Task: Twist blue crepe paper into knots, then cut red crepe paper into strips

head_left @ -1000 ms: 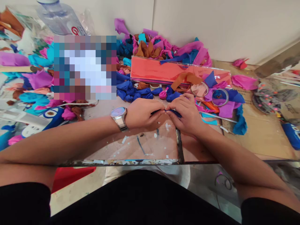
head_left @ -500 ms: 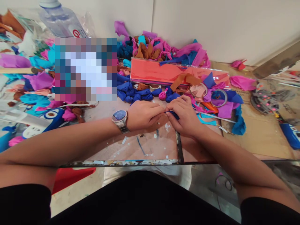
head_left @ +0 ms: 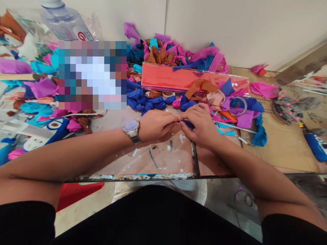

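My right hand is curled around a small dark blue crepe paper piece, most of which the fingers hide. Thumb and fingertips of my left hand are pinched together at the left end of the same piece, touching the right fingertips. Just behind the hands lie several bunched blue crepe paper pieces and a small pink bundle. Both hands are held low over the worktable, close to its middle.
A clear-wrapped red paper pack lies behind. Tape rolls and coloured scraps are at right, beside cardboard. At left stand a plastic bottle, crepe scraps and a blue-and-white object. A blurred patch covers part there.
Both hands stay almost in place, with the fingertips shifting slightly at the blue piece. My left wrist has turned a little. The things on the table have not moved.
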A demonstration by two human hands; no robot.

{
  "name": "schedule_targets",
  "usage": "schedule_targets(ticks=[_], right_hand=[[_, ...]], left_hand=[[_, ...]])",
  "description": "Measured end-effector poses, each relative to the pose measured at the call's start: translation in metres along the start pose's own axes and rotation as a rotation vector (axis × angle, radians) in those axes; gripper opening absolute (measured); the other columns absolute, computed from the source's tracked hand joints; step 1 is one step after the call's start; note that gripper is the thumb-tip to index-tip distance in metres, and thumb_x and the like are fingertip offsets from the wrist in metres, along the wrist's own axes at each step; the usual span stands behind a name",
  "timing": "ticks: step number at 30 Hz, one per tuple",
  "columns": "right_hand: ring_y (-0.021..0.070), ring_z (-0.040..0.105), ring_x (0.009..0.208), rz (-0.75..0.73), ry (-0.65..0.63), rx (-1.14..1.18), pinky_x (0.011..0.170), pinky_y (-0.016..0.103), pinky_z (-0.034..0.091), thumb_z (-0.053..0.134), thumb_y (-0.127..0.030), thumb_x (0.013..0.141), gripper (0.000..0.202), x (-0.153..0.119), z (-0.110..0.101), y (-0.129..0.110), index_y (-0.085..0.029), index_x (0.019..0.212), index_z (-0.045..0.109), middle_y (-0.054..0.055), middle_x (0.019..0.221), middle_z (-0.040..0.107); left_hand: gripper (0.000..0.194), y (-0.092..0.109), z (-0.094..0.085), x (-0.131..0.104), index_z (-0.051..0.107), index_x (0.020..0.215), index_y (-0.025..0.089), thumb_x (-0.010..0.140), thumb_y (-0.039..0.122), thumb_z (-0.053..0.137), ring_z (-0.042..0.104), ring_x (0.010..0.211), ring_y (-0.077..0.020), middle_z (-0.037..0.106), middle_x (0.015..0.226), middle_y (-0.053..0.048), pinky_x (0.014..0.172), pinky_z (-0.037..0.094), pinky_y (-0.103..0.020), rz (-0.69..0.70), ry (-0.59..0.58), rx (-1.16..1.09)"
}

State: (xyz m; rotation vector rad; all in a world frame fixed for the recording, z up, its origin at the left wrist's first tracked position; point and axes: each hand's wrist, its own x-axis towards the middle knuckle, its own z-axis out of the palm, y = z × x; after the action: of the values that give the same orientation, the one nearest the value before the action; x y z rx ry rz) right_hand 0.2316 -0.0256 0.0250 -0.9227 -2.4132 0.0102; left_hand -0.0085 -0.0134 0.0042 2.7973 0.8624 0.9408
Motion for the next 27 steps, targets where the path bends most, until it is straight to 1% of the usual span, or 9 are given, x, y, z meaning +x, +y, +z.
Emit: schedule_targets(ticks=[4, 8, 14, 20, 27], right_hand=[[0.0256, 0.067, 0.095, -0.010, 0.009, 0.010, 0.100, 0.049, 0.039, 0.059, -0.022, 0.100, 0.004, -0.0002, 0.0009, 0.0006, -0.023, 0.099, 0.062, 0.005, 0.096, 0.076], [0.0253, 0.068, 0.095, 0.001, 0.005, 0.032, 0.100, 0.048, 0.039, 0.059, -0.022, 0.100, 0.003, 0.0001, 0.0004, 0.0006, -0.023, 0.099, 0.063, 0.005, 0.096, 0.077], [0.0253, 0.069, 0.095, -0.019, 0.024, 0.051, 0.099, 0.048, 0.039, 0.064, -0.025, 0.098, 0.005, 0.0010, -0.0023, 0.0016, -0.023, 0.102, 0.066, 0.005, 0.097, 0.078], [0.0255, 0.068, 0.094, -0.001, 0.008, 0.054, 0.100, 0.049, 0.040, 0.060, -0.023, 0.098, 0.004, 0.0008, -0.0016, 0.0007, -0.024, 0.099, 0.064, 0.005, 0.096, 0.077], [0.0263, 0.068, 0.095, 0.017, -0.009, 0.069, 0.099, 0.049, 0.040, 0.060, -0.025, 0.098, 0.005, 0.0012, -0.0018, -0.0001, -0.024, 0.099, 0.064, 0.005, 0.095, 0.077]], left_hand=[[0.022, 0.0041, -0.0016, 0.0007, 0.075, 0.105, 0.021, 0.105, 0.027, 0.054, 0.070, 0.073, -0.0134, 0.077, 0.086, -0.001, 0.063, 0.045, -0.027, -0.007, 0.011, -0.049], [0.023, 0.0030, -0.0010, 0.0008, 0.074, 0.103, 0.021, 0.106, 0.026, 0.052, 0.070, 0.072, -0.0135, 0.077, 0.085, -0.001, 0.063, 0.045, -0.026, -0.001, 0.033, -0.054], [0.022, -0.0006, 0.0020, -0.0002, 0.074, 0.102, 0.021, 0.105, 0.025, 0.053, 0.071, 0.074, -0.0143, 0.078, 0.086, -0.002, 0.064, 0.046, -0.027, -0.023, 0.031, -0.030], [0.023, 0.0030, 0.0018, -0.0024, 0.076, 0.109, 0.022, 0.105, 0.026, 0.053, 0.072, 0.077, -0.0137, 0.080, 0.091, -0.002, 0.065, 0.046, -0.026, -0.035, 0.010, -0.076], [0.024, 0.0040, 0.0010, -0.0021, 0.076, 0.107, 0.022, 0.106, 0.026, 0.052, 0.073, 0.076, -0.0140, 0.080, 0.091, -0.002, 0.065, 0.046, -0.027, -0.028, 0.025, -0.076]])
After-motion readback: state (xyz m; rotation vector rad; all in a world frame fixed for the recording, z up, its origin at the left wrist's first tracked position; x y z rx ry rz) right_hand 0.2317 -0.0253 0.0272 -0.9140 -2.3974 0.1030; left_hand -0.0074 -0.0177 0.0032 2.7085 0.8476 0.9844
